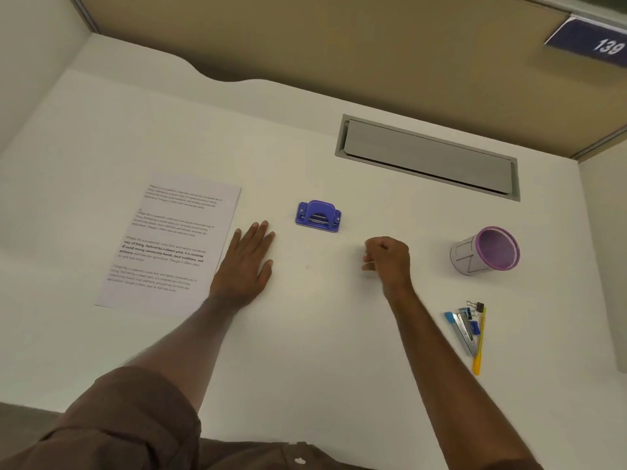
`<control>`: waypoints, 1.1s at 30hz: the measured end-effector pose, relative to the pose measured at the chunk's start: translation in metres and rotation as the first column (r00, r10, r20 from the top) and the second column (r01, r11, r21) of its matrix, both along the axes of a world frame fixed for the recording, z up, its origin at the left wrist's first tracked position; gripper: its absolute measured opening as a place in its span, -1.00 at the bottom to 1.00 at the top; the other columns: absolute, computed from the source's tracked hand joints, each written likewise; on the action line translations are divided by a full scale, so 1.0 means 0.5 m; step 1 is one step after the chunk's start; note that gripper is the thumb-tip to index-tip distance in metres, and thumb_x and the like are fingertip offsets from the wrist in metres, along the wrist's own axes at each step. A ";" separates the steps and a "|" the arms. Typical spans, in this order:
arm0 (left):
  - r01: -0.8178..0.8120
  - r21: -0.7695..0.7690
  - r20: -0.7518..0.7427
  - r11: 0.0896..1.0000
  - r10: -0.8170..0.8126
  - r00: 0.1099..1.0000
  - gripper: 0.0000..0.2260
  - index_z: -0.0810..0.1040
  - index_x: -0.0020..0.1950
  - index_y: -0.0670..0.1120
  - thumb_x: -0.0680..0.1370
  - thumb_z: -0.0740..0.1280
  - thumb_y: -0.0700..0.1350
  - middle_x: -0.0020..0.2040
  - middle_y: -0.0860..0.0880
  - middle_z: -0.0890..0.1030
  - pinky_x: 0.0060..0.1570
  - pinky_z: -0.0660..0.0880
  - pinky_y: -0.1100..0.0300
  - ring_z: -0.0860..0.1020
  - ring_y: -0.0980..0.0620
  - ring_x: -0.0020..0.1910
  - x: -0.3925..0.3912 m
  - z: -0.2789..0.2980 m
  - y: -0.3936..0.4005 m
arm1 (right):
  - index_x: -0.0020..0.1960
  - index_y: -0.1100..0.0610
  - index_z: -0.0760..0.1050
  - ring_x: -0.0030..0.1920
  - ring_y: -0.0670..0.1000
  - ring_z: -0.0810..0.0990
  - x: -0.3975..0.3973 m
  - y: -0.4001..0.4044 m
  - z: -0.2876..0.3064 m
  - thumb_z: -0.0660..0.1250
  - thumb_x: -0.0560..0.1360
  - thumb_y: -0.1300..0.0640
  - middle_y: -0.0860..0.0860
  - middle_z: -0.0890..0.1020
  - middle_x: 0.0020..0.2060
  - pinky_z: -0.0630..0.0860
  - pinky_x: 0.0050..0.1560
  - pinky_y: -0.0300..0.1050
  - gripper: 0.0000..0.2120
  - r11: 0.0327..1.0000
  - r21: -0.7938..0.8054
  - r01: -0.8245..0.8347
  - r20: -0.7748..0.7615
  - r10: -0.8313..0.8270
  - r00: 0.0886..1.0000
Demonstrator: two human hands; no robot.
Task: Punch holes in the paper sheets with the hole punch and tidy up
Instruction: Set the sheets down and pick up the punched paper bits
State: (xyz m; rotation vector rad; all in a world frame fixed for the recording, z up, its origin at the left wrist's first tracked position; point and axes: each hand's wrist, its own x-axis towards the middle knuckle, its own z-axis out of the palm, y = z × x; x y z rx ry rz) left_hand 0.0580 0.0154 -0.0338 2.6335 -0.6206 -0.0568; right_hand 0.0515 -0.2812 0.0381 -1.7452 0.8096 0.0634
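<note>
A blue hole punch (318, 216) stands on the white desk (305, 334), a little beyond and between my hands. Printed paper sheets (169, 244) lie flat to the left. My left hand (245, 264) rests palm down on the desk with straight fingers, its outer edge right beside the sheets' right border. My right hand (386, 259) sits on the desk as a curled fist, holding nothing that I can see, to the lower right of the punch.
A purple mesh pen cup (488, 251) stands at the right. Below it lie a yellow pen (480, 344), a blue stapler-like tool (461, 330) and binder clips (475, 307). A grey cable hatch (427, 157) is set into the desk behind. Partition walls enclose the desk.
</note>
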 end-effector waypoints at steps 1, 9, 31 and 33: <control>-0.002 -0.002 -0.002 1.000 0.002 1.000 -0.48 0.25 0.59 -0.17 0.63 0.07 -0.03 0.63 -0.12 0.18 0.60 0.06 -0.18 0.13 -0.11 0.63 0.000 0.001 -0.001 | -0.20 0.22 0.60 -0.46 -0.04 0.56 0.001 -0.027 0.018 0.33 0.48 0.31 0.14 0.58 -0.34 0.57 -0.43 -0.15 -0.89 0.998 0.042 0.042 0.042 -0.044 0.998; -0.002 -0.007 -0.008 1.000 0.002 1.000 -0.45 0.23 0.60 -0.16 0.63 0.03 0.01 0.64 -0.10 0.15 0.61 0.01 -0.16 0.10 -0.08 0.64 0.004 -0.013 0.001 | -0.14 0.17 0.69 -0.35 0.06 0.61 -0.020 -0.290 0.155 0.40 0.40 0.14 0.09 0.67 -0.32 0.56 -0.35 -0.13 -0.87 0.875 -0.347 0.338 0.244 -0.263 0.933; -0.005 -0.026 0.029 1.000 0.006 1.000 -0.47 0.26 0.58 -0.17 0.63 0.07 -0.02 0.63 -0.11 0.20 0.59 0.06 -0.19 0.14 -0.09 0.63 0.005 -0.024 0.003 | -0.04 0.30 0.68 -0.12 0.24 0.68 -0.041 -0.380 0.143 0.42 0.45 0.22 0.24 0.72 -0.16 0.50 -0.14 -0.09 -0.83 0.700 -0.702 0.129 -0.043 -0.223 0.974; -0.005 -0.022 0.027 1.000 0.006 1.000 -0.47 0.26 0.58 -0.17 0.63 0.07 -0.02 0.63 -0.11 0.19 0.59 0.07 -0.20 0.14 -0.09 0.63 0.005 -0.023 0.003 | -0.07 0.30 0.68 -0.15 0.25 0.68 -0.041 -0.379 0.142 0.45 0.46 0.19 0.24 0.71 -0.19 0.48 -0.17 -0.12 -0.83 0.697 -0.707 0.122 -0.051 -0.222 0.974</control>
